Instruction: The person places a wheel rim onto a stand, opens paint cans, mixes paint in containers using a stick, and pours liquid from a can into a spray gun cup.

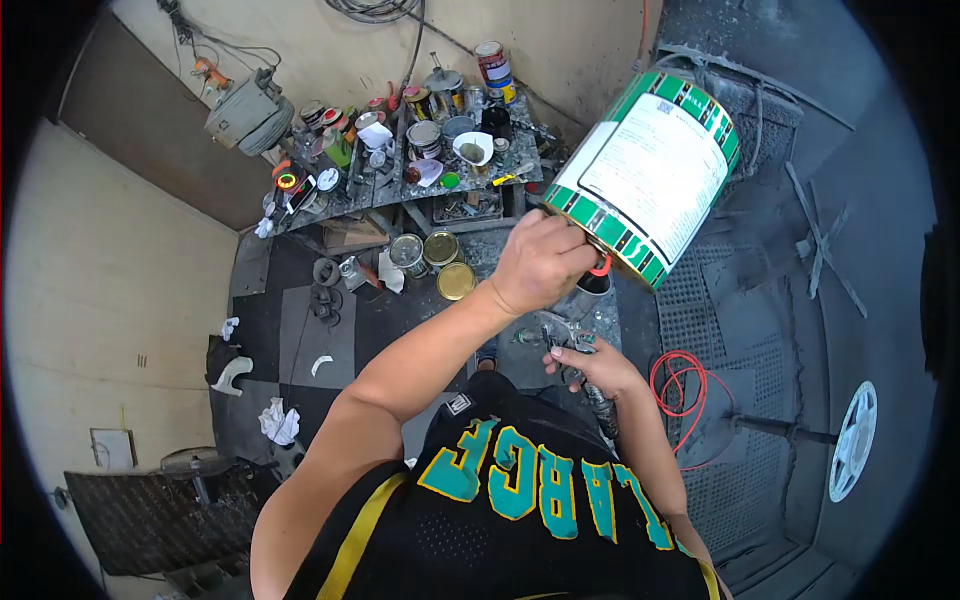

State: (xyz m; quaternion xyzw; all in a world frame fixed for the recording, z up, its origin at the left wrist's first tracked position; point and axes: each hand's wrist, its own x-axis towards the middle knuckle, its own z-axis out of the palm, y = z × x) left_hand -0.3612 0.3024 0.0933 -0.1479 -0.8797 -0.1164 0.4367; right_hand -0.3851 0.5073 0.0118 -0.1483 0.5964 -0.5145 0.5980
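My left hand (545,258) is closed on the lower end of a big green-and-white paint can (655,165), held up and tilted. A red piece (602,265) shows by my fingers at the can's lower end. Just beneath it is a dark cup (594,284), partly covered by the can. Lower down, my right hand (598,365) has its fingers around a spray gun (553,328), much of it hidden by the hand. Whether any liquid runs from the can into the cup cannot be seen.
A cluttered bench (385,190) holds several paint tins and cups. Open tins (457,281) stand on the floor before it. A coiled red hose (680,385) lies on grating at right, near a wheel rim (853,441) on a stand. Crumpled paper (279,422) lies at left.
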